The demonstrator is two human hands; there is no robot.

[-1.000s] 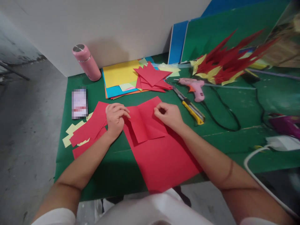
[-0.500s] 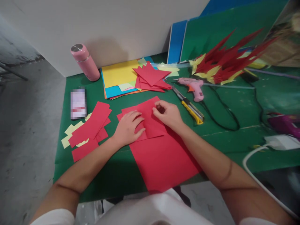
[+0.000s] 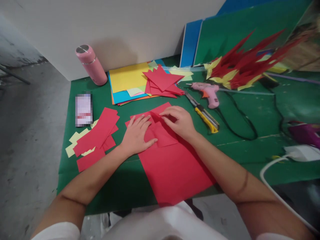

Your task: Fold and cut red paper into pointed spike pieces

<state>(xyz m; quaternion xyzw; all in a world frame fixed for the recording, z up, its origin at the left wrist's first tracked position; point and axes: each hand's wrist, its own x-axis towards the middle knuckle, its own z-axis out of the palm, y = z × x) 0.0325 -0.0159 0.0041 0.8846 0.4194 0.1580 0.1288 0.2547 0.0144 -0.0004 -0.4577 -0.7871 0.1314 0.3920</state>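
A large red paper sheet point(image 3: 172, 166) lies on the green table point(image 3: 250, 146) in front of me, its far end folded back over itself. My left hand point(image 3: 137, 133) lies flat on the folded flap point(image 3: 163, 135), fingers stretched out and pressing it down. My right hand point(image 3: 178, 121) rests on the fold's far edge, fingers extended and pressed onto the paper. Neither hand grips anything.
Red and pale yellow strips point(image 3: 96, 136) lie at left beside a phone point(image 3: 83, 109). A pink bottle point(image 3: 91, 65), coloured paper stack point(image 3: 127, 81), red triangles point(image 3: 161, 81), yellow utility knife point(image 3: 205, 115), pink glue gun point(image 3: 207, 93), black cord point(image 3: 240, 121) and red-yellow spiky paper piece point(image 3: 242, 68) stand beyond.
My left hand left the red strips and moved right onto the folded flap, flattening out. My right hand went from a pinch on the paper edge to fingers pressed flat.
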